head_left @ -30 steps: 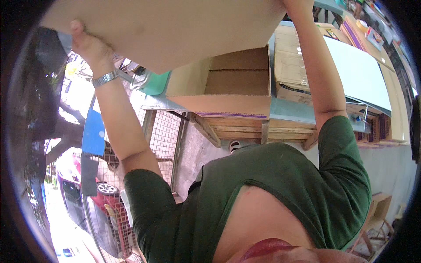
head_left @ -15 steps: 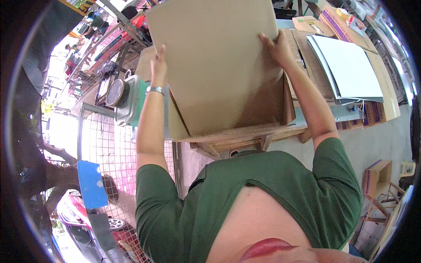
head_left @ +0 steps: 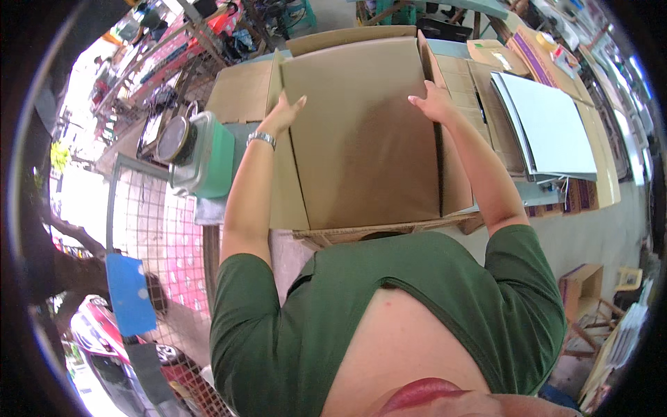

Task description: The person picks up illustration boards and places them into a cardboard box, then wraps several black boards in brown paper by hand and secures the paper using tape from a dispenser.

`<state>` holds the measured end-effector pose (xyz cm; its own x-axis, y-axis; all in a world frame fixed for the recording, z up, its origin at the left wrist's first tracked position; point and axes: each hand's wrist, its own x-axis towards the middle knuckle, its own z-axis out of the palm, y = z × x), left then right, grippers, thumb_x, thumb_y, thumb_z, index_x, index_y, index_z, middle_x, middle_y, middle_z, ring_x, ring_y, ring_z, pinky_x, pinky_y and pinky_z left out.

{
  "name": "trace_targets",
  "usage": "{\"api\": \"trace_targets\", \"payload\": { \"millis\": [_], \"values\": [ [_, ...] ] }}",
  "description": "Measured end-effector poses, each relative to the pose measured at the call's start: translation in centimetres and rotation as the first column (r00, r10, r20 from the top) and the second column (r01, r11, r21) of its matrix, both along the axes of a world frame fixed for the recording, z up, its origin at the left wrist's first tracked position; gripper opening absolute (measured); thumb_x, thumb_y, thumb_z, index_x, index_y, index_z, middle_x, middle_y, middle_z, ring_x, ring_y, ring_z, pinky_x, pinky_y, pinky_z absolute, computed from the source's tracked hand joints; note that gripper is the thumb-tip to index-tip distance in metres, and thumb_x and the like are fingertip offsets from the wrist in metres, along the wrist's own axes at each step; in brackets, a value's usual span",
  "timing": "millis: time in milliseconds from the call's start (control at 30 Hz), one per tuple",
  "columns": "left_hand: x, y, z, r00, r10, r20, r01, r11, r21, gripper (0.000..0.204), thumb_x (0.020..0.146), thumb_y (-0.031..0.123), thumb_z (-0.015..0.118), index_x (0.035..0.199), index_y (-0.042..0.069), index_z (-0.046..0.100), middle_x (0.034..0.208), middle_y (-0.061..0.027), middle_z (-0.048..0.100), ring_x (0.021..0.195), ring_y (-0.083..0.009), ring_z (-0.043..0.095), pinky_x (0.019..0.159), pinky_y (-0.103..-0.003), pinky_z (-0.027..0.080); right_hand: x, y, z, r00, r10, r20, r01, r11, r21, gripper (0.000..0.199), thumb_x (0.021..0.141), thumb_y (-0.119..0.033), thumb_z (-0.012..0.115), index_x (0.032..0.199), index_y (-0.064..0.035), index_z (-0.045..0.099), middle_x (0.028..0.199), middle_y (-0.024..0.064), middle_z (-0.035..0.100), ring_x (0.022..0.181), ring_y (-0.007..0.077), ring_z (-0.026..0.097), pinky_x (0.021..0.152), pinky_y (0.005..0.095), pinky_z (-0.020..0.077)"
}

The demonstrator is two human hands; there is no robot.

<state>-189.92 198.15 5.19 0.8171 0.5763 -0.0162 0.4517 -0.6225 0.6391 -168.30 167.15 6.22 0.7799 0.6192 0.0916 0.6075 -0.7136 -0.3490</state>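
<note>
board (head_left: 361, 139) is gripped at opposite edges by the fingers of left hand (head_left: 280, 117) and right hand (head_left: 436, 104), thumbs on top, apparently for balance between the walls of the box (head_left: 455, 170).

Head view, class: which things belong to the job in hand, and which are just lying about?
Belongs to the job:
brown cardboard piece, with the left hand and right hand at its sides
open cardboard box around it

Lying about:
white sheets, to the right
green container, to the left
small open box, lower right
</note>
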Motion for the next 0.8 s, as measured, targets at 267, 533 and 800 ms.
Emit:
{"api": "trace_targets", "payload": {
  "millis": [267, 533, 800],
  "values": [
    [-12.5, 2.3, 6.5, 0.937, 0.044, 0.346, 0.019, 0.984, -0.178, 0.065, 0.093, 0.038, 0.049, 0.144, 0.007, 0.022, 0.150, -0.0133, 0.023, 0.137, -0.0309, 0.024, 0.108, -0.039, 0.025, -2.7, -9.1, 3.9, 0.982, 0.048, -0.183, 0.049, 0.867, 0.496, 0.044, 0.085, -0.033, 0.062, 0.115, -0.0007, 0.059, 0.111, 0.0150, 0.063, 0.103, 0.0255, 0.060, 0.088, 0.0327, 0.0447],
    [-19.8, -7.8, 1.2, 0.948, 0.318, -0.008, -0.225, 0.652, -0.724, 0.062, 0.093, 0.028, 0.052, 0.143, 0.004, 0.025, 0.137, -0.0119, 0.043, 0.126, -0.0200, 0.039, 0.104, -0.034, 0.031, -3.8, -13.6, 1.3, 0.996, 0.055, -0.064, -0.012, 0.840, 0.543, 0.037, 0.086, -0.030, 0.062, 0.115, -0.0067, 0.060, 0.111, 0.0124, 0.062, 0.106, 0.0264, 0.057, 0.089, 0.0343, 0.0444],
    [-19.5, -10.5, -3.1, 0.945, 0.265, 0.191, -0.155, 0.878, -0.453, 0.054, 0.087, 0.011, 0.052, 0.135, -0.007, 0.034, 0.125, -0.0198, 0.053, 0.114, -0.0268, 0.052, 0.097, -0.034, 0.039, -9.0, 9.9, 9.7, 0.728, 0.613, 0.308, -0.685, 0.626, 0.372, 0.033, 0.089, -0.026, 0.052, 0.113, -0.0044, 0.059, 0.114, 0.0163, 0.059, 0.109, 0.0322, 0.054, 0.093, 0.0390, 0.0417]
  ]
}}
